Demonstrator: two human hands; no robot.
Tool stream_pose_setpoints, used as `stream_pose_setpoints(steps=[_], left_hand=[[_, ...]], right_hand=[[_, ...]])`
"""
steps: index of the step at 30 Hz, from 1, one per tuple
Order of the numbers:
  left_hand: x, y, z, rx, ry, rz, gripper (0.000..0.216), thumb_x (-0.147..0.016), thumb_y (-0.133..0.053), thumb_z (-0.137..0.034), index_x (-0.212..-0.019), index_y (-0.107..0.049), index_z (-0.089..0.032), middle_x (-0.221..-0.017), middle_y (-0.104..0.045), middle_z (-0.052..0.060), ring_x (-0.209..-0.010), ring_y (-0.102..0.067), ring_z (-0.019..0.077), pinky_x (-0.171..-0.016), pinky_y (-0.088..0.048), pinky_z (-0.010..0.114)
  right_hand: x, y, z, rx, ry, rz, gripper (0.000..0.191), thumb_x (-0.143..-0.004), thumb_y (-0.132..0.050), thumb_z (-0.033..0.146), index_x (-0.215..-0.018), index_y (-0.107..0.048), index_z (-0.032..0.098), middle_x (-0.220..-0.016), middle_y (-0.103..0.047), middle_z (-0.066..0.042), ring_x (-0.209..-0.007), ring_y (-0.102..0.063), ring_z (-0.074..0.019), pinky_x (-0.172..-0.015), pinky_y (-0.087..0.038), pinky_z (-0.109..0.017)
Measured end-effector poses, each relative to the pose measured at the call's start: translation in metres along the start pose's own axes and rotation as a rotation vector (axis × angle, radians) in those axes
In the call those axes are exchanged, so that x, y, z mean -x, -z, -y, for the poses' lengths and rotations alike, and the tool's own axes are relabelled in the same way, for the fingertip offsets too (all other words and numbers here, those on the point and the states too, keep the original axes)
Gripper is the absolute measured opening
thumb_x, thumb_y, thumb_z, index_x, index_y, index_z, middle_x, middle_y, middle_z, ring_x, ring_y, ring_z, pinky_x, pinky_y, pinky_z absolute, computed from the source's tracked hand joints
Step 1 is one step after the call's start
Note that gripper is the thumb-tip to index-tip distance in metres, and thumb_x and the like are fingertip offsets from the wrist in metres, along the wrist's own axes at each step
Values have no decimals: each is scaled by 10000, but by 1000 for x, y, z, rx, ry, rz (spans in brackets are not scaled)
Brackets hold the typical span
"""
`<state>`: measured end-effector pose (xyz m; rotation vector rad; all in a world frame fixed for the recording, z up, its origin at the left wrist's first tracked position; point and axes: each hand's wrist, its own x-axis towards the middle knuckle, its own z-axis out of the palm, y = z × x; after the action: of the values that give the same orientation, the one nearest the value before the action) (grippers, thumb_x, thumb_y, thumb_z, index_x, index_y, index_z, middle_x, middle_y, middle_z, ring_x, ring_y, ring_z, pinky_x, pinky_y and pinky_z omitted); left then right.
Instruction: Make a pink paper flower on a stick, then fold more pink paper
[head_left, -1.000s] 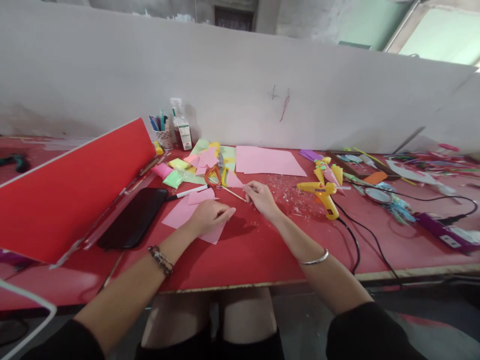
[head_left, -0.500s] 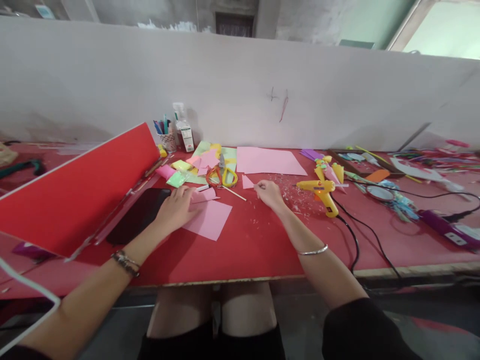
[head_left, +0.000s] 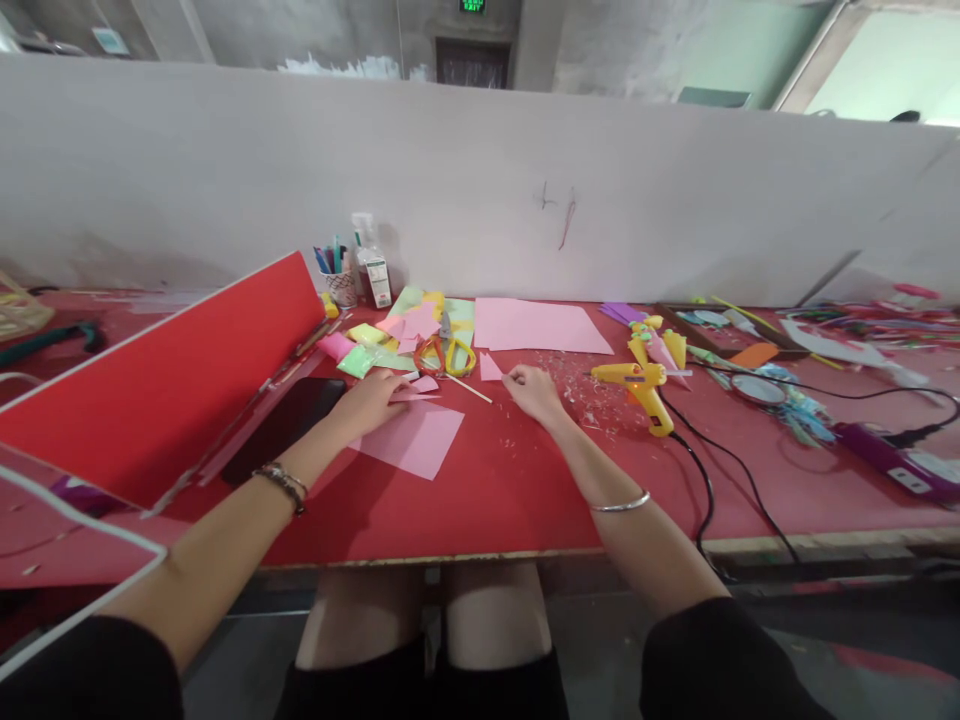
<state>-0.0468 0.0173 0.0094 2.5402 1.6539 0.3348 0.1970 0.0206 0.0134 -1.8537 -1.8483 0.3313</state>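
My left hand [head_left: 371, 405] is closed at the left of the table, its fingertips on a small pink paper piece [head_left: 424, 384]. Beneath that hand lies a larger pink paper sheet [head_left: 420, 440], flat on the red tabletop and partly covered. My right hand [head_left: 534, 391] pinches the lower corner of a small pink paper triangle [head_left: 490, 368]. Between the hands is a thin pale stick [head_left: 470, 388]. Just beyond it rest scissors [head_left: 457, 356] with red and yellow handles.
A yellow glue gun [head_left: 641, 385] lies right of my right hand, its black cord running toward the table's front edge. A black phone [head_left: 281, 430] and a leaning red board [head_left: 172, 380] are on the left. Pink card [head_left: 540, 325] lies behind; a purple power strip [head_left: 896, 465] is far right.
My left hand has shifted slightly up and right, its fingers now closing on the small pink piece. My right hand has moved slightly left, still at the triangle.
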Motion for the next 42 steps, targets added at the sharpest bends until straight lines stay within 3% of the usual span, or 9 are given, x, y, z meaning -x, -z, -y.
stream_pose_setpoints(steps=[4,8,12,15,22,29,35,39,42], left_hand=[[0,3,-1,4,70,-21,198,-741,-470,-251,-906,-568,-202,-1003,-592,68,-904,-563,210,-700,-444,287],[1,2,-1,160,82,-120,395,-711,-534,-432,-1014,-520,-179,-1022,-595,106,-927,-554,228,-724,-445,306],[3,1,6,206,-34,-222,483,-653,-587,-496,-1026,-529,-195,-1051,-584,107,-949,-530,233,-790,-428,340],[10,2,10,148,-154,-169,351,-719,-545,-418,-991,-565,-197,-1036,-588,84,-993,-503,227,-858,-391,369],[24,0,6,90,-226,-30,348,-791,-455,-264,-1126,-511,-185,-1182,-519,102,-1094,-457,220,-924,-349,365],[10,3,-3,-26,-256,-5,404,-767,-493,-236,-1171,-469,-226,-1167,-529,79,-1059,-474,214,-903,-354,348],[-1,7,-10,-61,-241,-16,198,-772,-468,-261,-883,-613,-183,-876,-598,78,-888,-520,217,-787,-398,329],[-4,6,-3,-25,-195,-31,204,-775,-438,-274,-709,-597,-164,-738,-586,65,-786,-532,216,-729,-414,335],[-2,4,5,7,-117,-102,184,-739,-469,-269,-794,-594,-146,-825,-579,94,-860,-514,253,-776,-402,386]], right_hand=[[2,0,1,30,18,-7,188,-763,-432,247,-673,-589,198,-756,-652,-36,-734,-579,-161,-591,-374,-230],[7,8,7,87,27,-52,174,-785,-411,233,-822,-575,189,-807,-642,-70,-759,-575,-187,-613,-367,-255],[17,13,24,193,159,-17,223,-819,-348,209,-926,-540,169,-855,-630,-108,-774,-573,-207,-632,-365,-278],[30,4,39,200,308,123,195,-802,-407,262,-903,-550,175,-888,-627,-96,-822,-572,-214,-657,-390,-284],[50,-23,66,163,399,270,749,-574,-656,424,-1186,-391,83,-1189,-465,-200,-1113,-416,-312,-864,-363,-424],[40,-25,72,101,368,365,421,-559,-674,313,-914,-546,127,-935,-596,-131,-875,-552,-265,-668,-418,-314],[45,-22,63,1,340,333,70,-666,-536,210,-698,-547,149,-745,-606,-45,-708,-547,-169,-597,-379,-248],[43,-8,52,-81,317,300,150,-674,-480,127,-806,-549,144,-828,-609,-32,-733,-544,-134,-633,-396,-223],[39,9,41,-162,311,264,258,-670,-485,130,-925,-526,131,-920,-598,-47,-787,-544,-135,-689,-405,-233]])
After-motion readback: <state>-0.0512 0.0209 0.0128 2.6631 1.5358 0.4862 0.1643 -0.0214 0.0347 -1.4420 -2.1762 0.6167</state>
